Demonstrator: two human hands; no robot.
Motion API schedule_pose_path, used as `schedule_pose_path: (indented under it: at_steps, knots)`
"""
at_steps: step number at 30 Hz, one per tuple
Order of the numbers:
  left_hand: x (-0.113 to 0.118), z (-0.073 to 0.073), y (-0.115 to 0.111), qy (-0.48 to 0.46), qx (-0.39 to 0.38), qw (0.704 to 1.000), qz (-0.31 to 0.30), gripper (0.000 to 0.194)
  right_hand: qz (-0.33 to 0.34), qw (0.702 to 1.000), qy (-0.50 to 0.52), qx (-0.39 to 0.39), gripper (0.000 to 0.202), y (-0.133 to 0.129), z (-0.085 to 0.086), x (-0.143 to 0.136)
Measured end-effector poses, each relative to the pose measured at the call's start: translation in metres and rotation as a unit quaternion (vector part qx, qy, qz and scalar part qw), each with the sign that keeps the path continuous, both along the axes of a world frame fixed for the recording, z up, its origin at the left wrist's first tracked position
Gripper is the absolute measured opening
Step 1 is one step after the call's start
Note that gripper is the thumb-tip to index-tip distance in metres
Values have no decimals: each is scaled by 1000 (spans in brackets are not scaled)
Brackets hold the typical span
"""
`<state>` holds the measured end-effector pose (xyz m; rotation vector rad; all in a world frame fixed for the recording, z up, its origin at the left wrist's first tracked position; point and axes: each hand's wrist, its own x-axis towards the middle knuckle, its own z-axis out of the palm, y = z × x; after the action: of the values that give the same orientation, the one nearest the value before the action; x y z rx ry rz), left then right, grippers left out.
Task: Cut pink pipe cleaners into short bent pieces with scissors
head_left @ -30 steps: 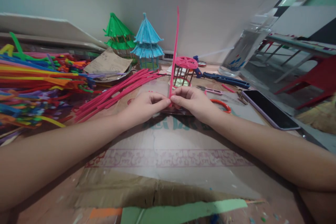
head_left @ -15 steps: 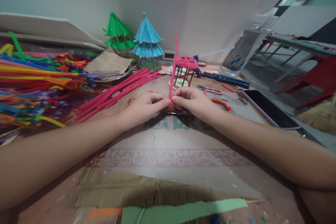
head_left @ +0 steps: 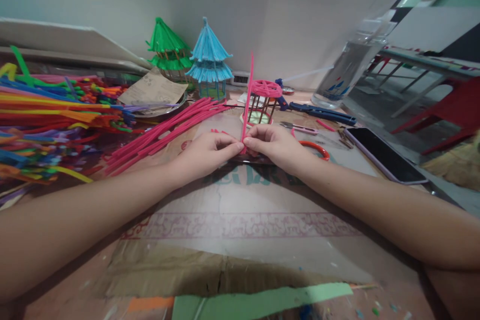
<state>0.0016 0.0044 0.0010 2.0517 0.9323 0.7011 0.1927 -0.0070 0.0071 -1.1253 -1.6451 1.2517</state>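
Between my two hands a pink pipe cleaner [head_left: 249, 92] stands nearly upright, its lower end pinched by the fingertips. My left hand [head_left: 215, 152] is closed, thumb and forefinger meeting at that lower end. From the other side my right hand [head_left: 272, 145] pinches the same spot. Just behind stands a small frame of brown sticks with a pink ring top [head_left: 265, 88] and a pale round base [head_left: 258, 118]. A dark plate or tray edge [head_left: 249, 161] shows under the fingers. Orange scissor handles [head_left: 317, 149] lie beside my right wrist.
Pink pipe cleaners [head_left: 161, 135] and a multicoloured heap [head_left: 56, 115] lie left. Green [head_left: 168, 42] and blue [head_left: 210, 55] model pavilions stand behind. On the right are a phone [head_left: 384, 155], blue pliers-like tool [head_left: 322, 112], utility knife [head_left: 300, 128] and clear bottle [head_left: 337, 72].
The top of the upright pipe cleaner sits slightly lower. Both hands keep their pinch in nearly the same place, and the whole view has shifted very slightly.
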Motion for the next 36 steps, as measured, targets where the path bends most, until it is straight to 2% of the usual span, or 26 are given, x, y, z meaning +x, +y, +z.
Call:
schedule_pose_path:
  at_steps: [9,22,31,36]
  knots:
    - [0,1,0,7,2,1000,0,36,6,1000,25,-10,27,0,0,0]
    - [0,5,-5,-6,-13,1000,26,32,-14,1000,24,-12,18,0,3,-2]
    - [0,4,-4,7,-2,1000,6,35,-12,999,43,-19,23,0,3,-4]
    - [-1,1,0,-23,-20,999,-17,40,-28,999,35,-22,28,-2,7,-5]
